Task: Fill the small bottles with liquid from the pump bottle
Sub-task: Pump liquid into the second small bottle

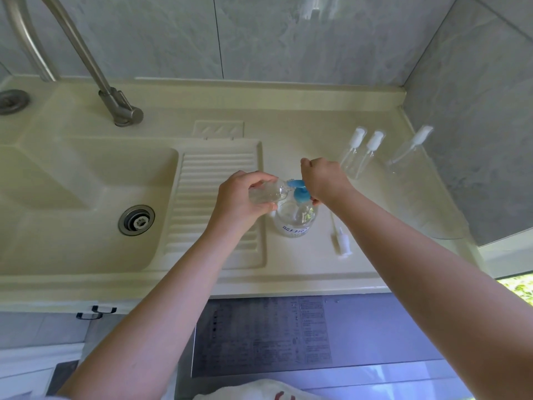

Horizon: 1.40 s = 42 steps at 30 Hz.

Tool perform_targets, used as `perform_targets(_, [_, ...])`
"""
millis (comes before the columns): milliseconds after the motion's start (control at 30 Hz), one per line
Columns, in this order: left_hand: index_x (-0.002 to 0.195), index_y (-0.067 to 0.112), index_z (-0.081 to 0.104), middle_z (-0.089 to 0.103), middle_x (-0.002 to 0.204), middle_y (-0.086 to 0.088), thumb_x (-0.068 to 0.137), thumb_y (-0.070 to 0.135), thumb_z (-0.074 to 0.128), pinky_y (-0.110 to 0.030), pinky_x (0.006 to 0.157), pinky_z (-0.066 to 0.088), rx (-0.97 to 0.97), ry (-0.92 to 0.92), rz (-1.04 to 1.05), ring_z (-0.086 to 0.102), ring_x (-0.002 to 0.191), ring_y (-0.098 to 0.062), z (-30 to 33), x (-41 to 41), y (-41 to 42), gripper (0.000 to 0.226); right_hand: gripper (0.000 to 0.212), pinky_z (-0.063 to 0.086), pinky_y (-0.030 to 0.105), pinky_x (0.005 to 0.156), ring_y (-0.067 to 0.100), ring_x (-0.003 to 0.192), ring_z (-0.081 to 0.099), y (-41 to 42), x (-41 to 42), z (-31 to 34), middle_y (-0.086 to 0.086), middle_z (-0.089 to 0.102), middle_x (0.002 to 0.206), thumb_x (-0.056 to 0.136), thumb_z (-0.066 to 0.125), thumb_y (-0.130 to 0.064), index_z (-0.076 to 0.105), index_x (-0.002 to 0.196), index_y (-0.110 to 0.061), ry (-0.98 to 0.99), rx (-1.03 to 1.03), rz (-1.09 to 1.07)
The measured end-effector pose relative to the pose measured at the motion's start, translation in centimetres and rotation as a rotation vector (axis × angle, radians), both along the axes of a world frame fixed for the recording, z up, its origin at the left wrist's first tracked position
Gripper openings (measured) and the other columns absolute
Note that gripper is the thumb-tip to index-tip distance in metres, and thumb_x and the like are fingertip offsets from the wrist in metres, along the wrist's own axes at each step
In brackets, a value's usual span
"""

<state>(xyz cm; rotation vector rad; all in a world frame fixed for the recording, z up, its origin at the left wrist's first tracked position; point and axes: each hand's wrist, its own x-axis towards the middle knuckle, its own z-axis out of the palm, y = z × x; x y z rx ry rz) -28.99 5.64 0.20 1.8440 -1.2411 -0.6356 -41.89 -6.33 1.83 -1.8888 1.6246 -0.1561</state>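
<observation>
Mid-fill, I'd say: near frame centre the left hand (242, 197) gripped an uncapped small bottle (266, 193), mouth tilted at the blue nozzle of the pump bottle (295, 217). The right hand (323, 180) sat curled over the pump. Next move probably needed a steady press with the mouth lined up.

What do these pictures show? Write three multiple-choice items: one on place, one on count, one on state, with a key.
1. Where does the loose spray cap lie?
A. in the sink
B. on the counter right of the pump bottle
C. on the washboard

2. How many capped small bottles stand by the right wall?
A. one
B. three
C. five

3. What is the left hand doing?
A. holding a small bottle at the pump spout
B. resting flat
C. turning the tap

Key: 1 B, it lies beside the pump bottle; 2 B, three capped bottles stand there; 3 A, its fingers wrap the small bottle while the right hand presses the blue pump.
</observation>
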Motion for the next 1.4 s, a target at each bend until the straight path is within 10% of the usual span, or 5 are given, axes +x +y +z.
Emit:
perform_targets(133, [0.111, 0.026, 0.072, 0.061, 0.104, 0.001, 0.065, 0.009, 0.087, 0.006, 0.077, 0.03, 0.01, -0.018, -0.005, 0.05, 0.087, 0.014, -0.3, -0.1, 0.0, 0.051, 0.04, 0.052, 0.046, 0.086, 0.039, 0.1, 0.062, 1.1, 0.4, 0.3, 0.024, 0.061, 0.107, 0.105, 0.026, -0.017, 0.024, 0.066, -0.016, -0.018, -0.075, 0.033])
perform_targets(833, [0.111, 0.028, 0.072, 0.062, 0.104, 0.001, 0.065, 0.01, 0.086, 0.005, 0.075, 0.03, 0.013, -0.021, -0.002, 0.051, 0.088, 0.012, -0.3, 0.1, 0.3, 0.051, 0.034, 0.051, 0.039, 0.08, 0.041, 0.087, 0.06, 0.8, -0.1, -0.4, 0.019, 0.062, 0.093, 0.105, 0.024, -0.029, 0.051, 0.099, -0.009, 0.067, -0.11, 0.055])
perform_targets(1000, [0.11, 0.03, 0.072, 0.061, 0.103, 0.002, 0.065, 0.01, 0.087, 0.005, 0.075, 0.03, 0.006, -0.02, 0.0, 0.051, 0.086, 0.014, -0.1, 0.2, 0.3, 0.051, 0.039, 0.057, 0.035, 0.069, 0.033, 0.057, 0.068, 0.3, -0.1, 0.0, 0.015, 0.065, 0.077, 0.1, 0.031, -0.036, 0.053, 0.082, -0.008, -0.052, 0.04, -0.056])
perform_targets(1100, [0.11, 0.029, 0.072, 0.061, 0.103, 0.003, 0.066, 0.01, 0.086, 0.006, 0.075, 0.03, 0.01, -0.025, 0.003, 0.051, 0.087, 0.013, -0.2, 0.2, 0.3, 0.051, 0.016, 0.049, 0.034, 0.064, 0.032, 0.075, 0.058, 0.4, 0.0, -0.5, 0.012, 0.052, 0.081, 0.099, 0.035, -0.013, 0.041, 0.085, -0.008, -0.102, 0.037, -0.122])
perform_targets(1400, [0.11, 0.029, 0.072, 0.061, 0.103, 0.004, 0.065, 0.01, 0.086, 0.006, 0.075, 0.031, 0.024, -0.038, -0.002, 0.051, 0.088, 0.013, -0.2, 0.0, 0.2, 0.051, 0.049, 0.05, 0.041, 0.08, 0.029, 0.083, 0.055, 0.8, -0.2, -0.5, 0.017, 0.055, 0.089, 0.105, 0.019, -0.042, 0.038, 0.068, -0.016, 0.016, -0.083, 0.019])
